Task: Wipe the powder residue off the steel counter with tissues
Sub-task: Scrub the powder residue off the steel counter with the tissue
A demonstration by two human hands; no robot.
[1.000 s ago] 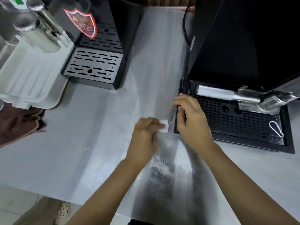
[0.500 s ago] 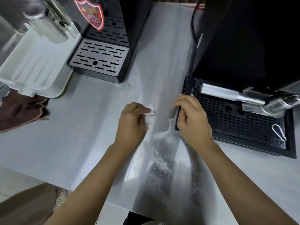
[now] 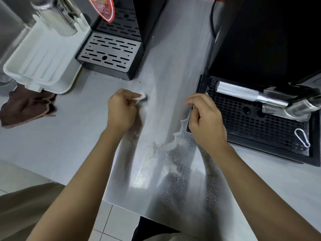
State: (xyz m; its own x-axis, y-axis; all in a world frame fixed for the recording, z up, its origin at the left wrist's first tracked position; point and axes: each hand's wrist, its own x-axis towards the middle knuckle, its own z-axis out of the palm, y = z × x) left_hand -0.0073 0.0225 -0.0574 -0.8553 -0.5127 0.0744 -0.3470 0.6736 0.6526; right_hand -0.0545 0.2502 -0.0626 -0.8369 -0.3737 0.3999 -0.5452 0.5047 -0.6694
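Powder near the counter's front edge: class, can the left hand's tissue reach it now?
Probably yes: only bare counter lies between the left hand, its tissue and the powder; nothing blocks it.

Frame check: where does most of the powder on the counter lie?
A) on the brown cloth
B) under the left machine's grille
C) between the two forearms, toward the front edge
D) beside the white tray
C: the speckled powder lies between the forearms, nearer the camera than the left hand gripping the tissue.
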